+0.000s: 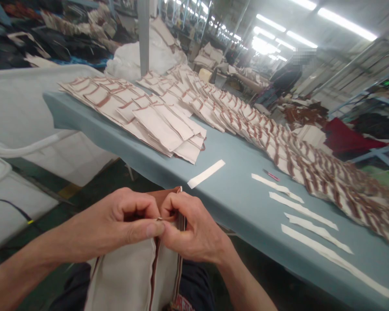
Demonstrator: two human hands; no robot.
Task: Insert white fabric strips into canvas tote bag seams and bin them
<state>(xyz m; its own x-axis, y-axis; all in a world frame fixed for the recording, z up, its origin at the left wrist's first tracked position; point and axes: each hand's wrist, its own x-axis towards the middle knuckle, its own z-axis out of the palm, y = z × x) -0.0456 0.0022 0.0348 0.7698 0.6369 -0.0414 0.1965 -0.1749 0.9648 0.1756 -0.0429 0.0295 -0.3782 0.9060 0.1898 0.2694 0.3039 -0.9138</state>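
Both my hands meet low in the middle of the view, over my lap. My left hand is closed, thumb pressed forward, pinching the top edge of a cream fabric piece with brown trim. My right hand is also closed, its fingers curled round the same top edge, beside a brown flap. A small metal glint shows between the two thumbs. The fabric piece hangs down from my hands toward my knees.
A long blue-grey table runs from left to far right. Rows of overlapped cream-and-brown fabric pieces cover its far side. Several white paper strips and a small red pen-like tool lie near me. A person stands far back.
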